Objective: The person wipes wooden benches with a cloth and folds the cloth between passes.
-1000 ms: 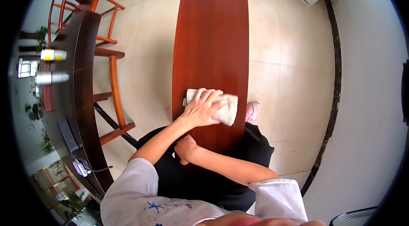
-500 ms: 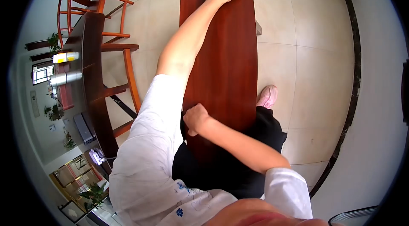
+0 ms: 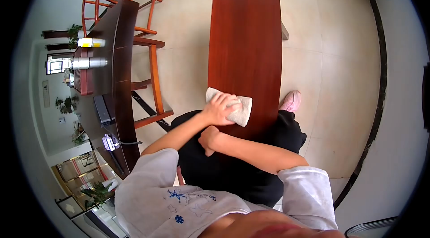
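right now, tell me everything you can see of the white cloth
The cloth is off-white, with a soft, rough-looking texture like towelling. It seems folded into a thick, roughly oblong pad, slightly rumpled. It lies somewhat slanted across the near part of the red-brown wooden tabletop, reaching the left edge but stopping short of the right. The left hand rests over its middle with curled fingers, hiding that part; both ends show.

The bench (image 3: pixel 246 36) is glossy wood, cloth (image 3: pixel 242 113) probably rough.
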Action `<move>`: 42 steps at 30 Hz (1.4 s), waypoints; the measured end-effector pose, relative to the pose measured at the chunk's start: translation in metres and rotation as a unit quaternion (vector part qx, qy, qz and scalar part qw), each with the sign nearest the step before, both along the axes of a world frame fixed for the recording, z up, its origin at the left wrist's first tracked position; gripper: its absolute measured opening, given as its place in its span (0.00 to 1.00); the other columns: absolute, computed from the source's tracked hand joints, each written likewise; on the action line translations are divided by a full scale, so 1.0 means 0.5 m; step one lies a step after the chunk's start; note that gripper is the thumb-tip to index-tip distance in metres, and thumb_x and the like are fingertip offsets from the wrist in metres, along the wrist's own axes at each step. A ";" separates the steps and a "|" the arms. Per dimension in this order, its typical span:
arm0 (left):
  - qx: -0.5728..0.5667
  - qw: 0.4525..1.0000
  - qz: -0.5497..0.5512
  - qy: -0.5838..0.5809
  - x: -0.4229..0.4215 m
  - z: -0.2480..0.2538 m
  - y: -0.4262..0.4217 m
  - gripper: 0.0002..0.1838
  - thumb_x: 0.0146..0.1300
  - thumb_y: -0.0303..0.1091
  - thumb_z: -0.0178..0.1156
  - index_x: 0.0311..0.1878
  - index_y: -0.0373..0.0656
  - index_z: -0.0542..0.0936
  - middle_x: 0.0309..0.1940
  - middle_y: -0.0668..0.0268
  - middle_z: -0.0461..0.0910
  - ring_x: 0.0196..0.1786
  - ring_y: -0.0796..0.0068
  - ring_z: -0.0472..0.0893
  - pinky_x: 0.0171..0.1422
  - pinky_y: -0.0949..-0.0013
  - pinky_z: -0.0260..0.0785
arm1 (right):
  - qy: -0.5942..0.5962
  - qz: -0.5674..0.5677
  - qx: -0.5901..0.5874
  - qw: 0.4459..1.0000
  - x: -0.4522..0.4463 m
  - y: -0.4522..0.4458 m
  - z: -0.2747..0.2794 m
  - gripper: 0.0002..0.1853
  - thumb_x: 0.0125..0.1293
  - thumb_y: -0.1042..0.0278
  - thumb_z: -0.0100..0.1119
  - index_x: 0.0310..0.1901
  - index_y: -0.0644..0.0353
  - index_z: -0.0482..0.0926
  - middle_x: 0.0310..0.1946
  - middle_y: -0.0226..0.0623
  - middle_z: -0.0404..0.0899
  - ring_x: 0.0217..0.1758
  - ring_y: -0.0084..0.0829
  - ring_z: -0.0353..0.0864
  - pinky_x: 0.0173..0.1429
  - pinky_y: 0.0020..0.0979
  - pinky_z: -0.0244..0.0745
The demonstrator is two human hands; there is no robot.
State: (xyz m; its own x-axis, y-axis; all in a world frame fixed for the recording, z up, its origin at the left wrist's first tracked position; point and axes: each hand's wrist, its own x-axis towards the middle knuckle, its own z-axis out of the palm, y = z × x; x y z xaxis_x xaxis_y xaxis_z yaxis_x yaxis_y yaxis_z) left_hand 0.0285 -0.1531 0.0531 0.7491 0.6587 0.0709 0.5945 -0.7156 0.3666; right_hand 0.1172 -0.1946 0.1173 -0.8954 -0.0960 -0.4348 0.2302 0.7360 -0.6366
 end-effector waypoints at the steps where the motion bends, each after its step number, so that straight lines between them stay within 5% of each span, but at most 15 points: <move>1: -0.004 1.000 -0.027 -0.016 -0.001 0.001 0.031 0.45 0.37 0.50 0.87 0.65 0.58 0.82 0.61 0.62 0.80 0.62 0.56 0.81 0.66 0.48 0.72 | 0.011 0.001 -0.022 1.000 -0.003 -0.006 0.004 0.23 0.61 0.48 0.71 0.54 0.51 0.94 0.52 0.35 0.93 0.56 0.37 0.93 0.56 0.40 0.85; 5: 0.061 0.996 -0.058 -0.031 -0.005 -0.005 0.196 0.37 0.45 0.50 0.85 0.61 0.58 0.83 0.57 0.63 0.82 0.58 0.55 0.84 0.60 0.49 0.74 | 0.046 -0.088 0.018 0.995 0.019 0.058 0.020 0.19 0.60 0.52 0.75 0.50 0.49 0.95 0.48 0.33 0.94 0.54 0.33 0.94 0.53 0.36 0.84; 11: 0.123 0.991 0.050 -0.030 0.066 -0.030 0.538 0.41 0.39 0.41 0.84 0.62 0.55 0.82 0.58 0.66 0.80 0.62 0.57 0.80 0.62 0.49 0.71 | -0.003 -0.245 0.092 0.965 0.051 0.195 0.015 0.09 0.64 0.55 0.72 0.42 0.46 0.93 0.40 0.27 0.92 0.45 0.30 0.91 0.46 0.35 0.75; 18: 0.212 0.941 0.263 0.038 0.116 -0.073 0.825 0.39 0.62 0.64 0.74 0.69 0.50 0.78 0.62 0.60 0.80 0.67 0.52 0.79 0.70 0.50 0.70 | -0.010 -0.284 0.011 0.959 0.019 0.199 -0.046 0.08 0.69 0.65 0.66 0.43 0.47 0.94 0.43 0.28 0.93 0.49 0.34 0.93 0.47 0.38 0.80; 23: 0.260 0.937 0.220 0.077 0.134 -0.079 0.696 0.42 0.66 0.65 0.68 0.73 0.46 0.73 0.65 0.54 0.74 0.65 0.47 0.75 0.69 0.43 0.66 | 0.194 -0.339 0.064 0.918 0.125 0.248 0.012 0.11 0.60 0.59 0.67 0.36 0.56 0.92 0.30 0.40 0.90 0.37 0.46 0.92 0.41 0.45 0.83; 25: 0.215 0.958 0.175 0.077 0.163 -0.044 0.563 0.42 0.64 0.64 0.68 0.72 0.45 0.73 0.64 0.52 0.73 0.65 0.45 0.74 0.69 0.42 0.64 | 0.287 -0.452 0.027 0.844 0.151 0.258 0.010 0.14 0.59 0.57 0.65 0.31 0.60 0.90 0.25 0.47 0.87 0.32 0.52 0.89 0.40 0.50 0.83; 28: 0.138 0.985 0.102 0.017 0.194 -0.015 0.369 0.41 0.61 0.61 0.68 0.72 0.45 0.74 0.66 0.51 0.72 0.66 0.45 0.73 0.70 0.41 0.64 | 0.236 -0.436 -0.030 0.868 0.180 0.271 0.016 0.19 0.57 0.51 0.65 0.27 0.62 0.90 0.26 0.57 0.87 0.34 0.57 0.89 0.45 0.51 0.85; 31: 0.059 0.993 0.102 -0.020 0.218 0.000 0.208 0.38 0.63 0.60 0.66 0.70 0.46 0.77 0.66 0.50 0.73 0.67 0.45 0.74 0.72 0.41 0.64 | 0.265 -0.351 -0.135 0.888 0.178 0.230 -0.009 0.19 0.57 0.50 0.64 0.33 0.59 0.92 0.32 0.57 0.89 0.39 0.60 0.90 0.48 0.54 0.85; 32: 0.065 0.993 0.098 -0.013 0.218 -0.003 0.156 0.37 0.65 0.59 0.65 0.71 0.46 0.77 0.65 0.51 0.74 0.67 0.45 0.74 0.73 0.41 0.63 | 0.184 -0.381 -0.021 0.906 0.198 0.226 0.037 0.19 0.58 0.50 0.64 0.35 0.58 0.92 0.35 0.56 0.89 0.42 0.60 0.90 0.50 0.55 0.85; 35: -0.023 0.988 0.115 -0.103 0.244 -0.034 0.069 0.32 0.70 0.54 0.63 0.71 0.44 0.78 0.67 0.50 0.76 0.69 0.44 0.74 0.78 0.40 0.61 | 0.103 -0.468 -0.055 0.876 0.231 0.267 -0.014 0.22 0.65 0.45 0.63 0.41 0.57 0.91 0.40 0.54 0.90 0.46 0.59 0.90 0.55 0.57 0.84; 37: -0.056 0.973 0.138 -0.178 0.271 -0.058 0.037 0.26 0.75 0.46 0.61 0.70 0.43 0.80 0.70 0.47 0.76 0.73 0.43 0.74 0.81 0.40 0.60 | 0.176 -0.538 0.027 0.824 0.253 0.278 -0.087 0.12 0.70 0.60 0.68 0.43 0.61 0.87 0.37 0.50 0.89 0.44 0.53 0.90 0.51 0.49 0.83; 39: -0.239 0.969 0.065 0.020 0.236 0.032 0.099 0.25 0.74 0.44 0.63 0.68 0.40 0.80 0.68 0.46 0.78 0.74 0.44 0.73 0.81 0.43 0.62 | 0.230 -0.572 -0.078 0.783 0.283 0.294 -0.066 0.14 0.73 0.60 0.67 0.44 0.65 0.85 0.39 0.48 0.89 0.44 0.51 0.89 0.51 0.46 0.84; 40: -0.261 0.962 0.073 -0.021 0.214 0.022 0.109 0.25 0.72 0.43 0.66 0.66 0.37 0.80 0.65 0.48 0.80 0.72 0.45 0.75 0.78 0.44 0.65 | 0.221 -0.594 -0.040 0.772 0.297 0.307 -0.053 0.15 0.73 0.58 0.67 0.43 0.65 0.85 0.39 0.47 0.89 0.44 0.50 0.89 0.51 0.47 0.84; 41: -0.025 0.992 0.066 -0.107 0.177 0.015 0.104 0.25 0.72 0.45 0.68 0.63 0.37 0.81 0.62 0.51 0.82 0.68 0.50 0.78 0.72 0.47 0.68 | 0.210 -0.617 -0.003 0.758 0.314 0.313 -0.050 0.16 0.74 0.57 0.67 0.43 0.65 0.84 0.39 0.46 0.89 0.45 0.50 0.89 0.52 0.47 0.83; 42: -0.006 0.995 0.087 -0.038 0.143 0.039 0.113 0.28 0.69 0.49 0.71 0.62 0.37 0.81 0.60 0.52 0.82 0.66 0.52 0.78 0.70 0.49 0.69 | 0.164 -0.620 0.091 0.762 0.336 0.317 -0.064 0.17 0.74 0.55 0.67 0.42 0.64 0.84 0.39 0.46 0.88 0.45 0.49 0.89 0.52 0.47 0.83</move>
State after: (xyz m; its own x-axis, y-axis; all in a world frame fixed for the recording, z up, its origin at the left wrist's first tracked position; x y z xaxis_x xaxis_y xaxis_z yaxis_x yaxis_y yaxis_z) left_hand 0.0998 -0.0968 0.0725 0.6158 0.7794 0.1150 0.6793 -0.5992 0.4237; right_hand 0.2849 -0.0363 0.0855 -0.3120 0.9472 -0.0739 0.6706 0.1644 -0.7234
